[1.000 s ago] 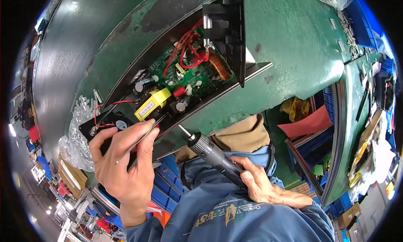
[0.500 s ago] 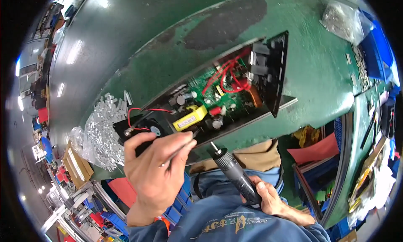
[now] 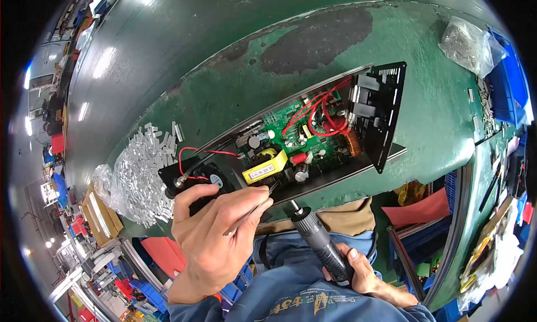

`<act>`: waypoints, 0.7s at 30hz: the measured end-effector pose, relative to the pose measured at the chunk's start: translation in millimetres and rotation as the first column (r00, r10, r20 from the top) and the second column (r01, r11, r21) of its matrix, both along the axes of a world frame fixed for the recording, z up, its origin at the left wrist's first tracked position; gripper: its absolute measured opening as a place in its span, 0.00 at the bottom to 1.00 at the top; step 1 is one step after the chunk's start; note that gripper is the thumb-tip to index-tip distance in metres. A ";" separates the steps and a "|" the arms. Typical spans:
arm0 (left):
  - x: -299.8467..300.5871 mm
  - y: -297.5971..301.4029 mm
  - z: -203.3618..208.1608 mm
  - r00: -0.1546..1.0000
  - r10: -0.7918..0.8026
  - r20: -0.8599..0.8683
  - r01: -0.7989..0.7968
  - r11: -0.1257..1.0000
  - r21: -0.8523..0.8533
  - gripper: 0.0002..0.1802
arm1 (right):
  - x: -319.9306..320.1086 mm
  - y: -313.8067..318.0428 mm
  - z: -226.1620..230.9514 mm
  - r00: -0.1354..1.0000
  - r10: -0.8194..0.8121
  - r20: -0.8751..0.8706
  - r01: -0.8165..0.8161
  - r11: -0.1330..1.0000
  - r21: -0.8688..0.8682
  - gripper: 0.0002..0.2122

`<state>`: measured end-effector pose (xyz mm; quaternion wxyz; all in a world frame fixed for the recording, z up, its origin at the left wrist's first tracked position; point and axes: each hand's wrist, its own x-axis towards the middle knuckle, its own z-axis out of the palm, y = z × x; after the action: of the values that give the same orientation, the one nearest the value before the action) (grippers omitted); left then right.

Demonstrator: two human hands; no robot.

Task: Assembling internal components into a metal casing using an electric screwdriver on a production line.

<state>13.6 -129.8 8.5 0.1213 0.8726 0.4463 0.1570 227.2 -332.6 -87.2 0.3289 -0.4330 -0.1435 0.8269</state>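
Note:
A long black housing (image 3: 358, 174) lies slantwise before me, its top side open. Inside it sit a green circuit board (image 3: 289, 118), a yellow-wrapped transformer (image 3: 265, 170) and looped red wires (image 3: 318, 116). A slotted black end panel (image 3: 390, 118) stands at the right end; a black fan (image 3: 210, 176) on red leads is at the left end. My left hand (image 3: 215, 232) pinches metal tweezers (image 3: 240, 222), tips inside the housing just below the transformer. Wrapped round a black electric screwdriver (image 3: 316, 238), my right hand (image 3: 361, 269) keeps its bit pointing up at the housing's near wall, apart from it.
Left of the housing, many small silvery metal pieces (image 3: 142, 174) lie heaped on a plastic bag. A clear bag (image 3: 470, 45) and a blue bin (image 3: 503, 79) sit at the far right of the green table (image 3: 430, 87). Below the right edge is an open compartment with red sheeting (image 3: 419, 208).
The view has shifted a little, so the housing appears farther right and lower. Both hands keep their holds, and the tweezer tips stay near the transformer.

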 end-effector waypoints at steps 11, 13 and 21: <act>1.3 -0.2 -0.4 1.000 -0.025 -0.002 0.025 1.000 0.019 0.14 | -10.1 -3.4 1.4 0.997 -0.011 0.074 0.010 1.000 0.013 0.38; 0.3 -0.9 -0.4 1.000 -0.021 -0.011 0.021 1.000 0.010 0.14 | -11.1 -2.2 1.0 0.998 -0.018 0.063 0.017 1.000 0.009 0.38; -3.7 -1.2 0.2 1.000 0.005 0.011 -0.005 1.000 -0.006 0.14 | -10.6 -2.3 1.3 0.995 0.008 0.096 -0.007 1.000 -0.005 0.40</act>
<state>9.9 -131.0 8.8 0.1258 0.8702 0.4484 0.1609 216.6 -334.8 -85.8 0.3174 -0.4724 -0.1587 0.8068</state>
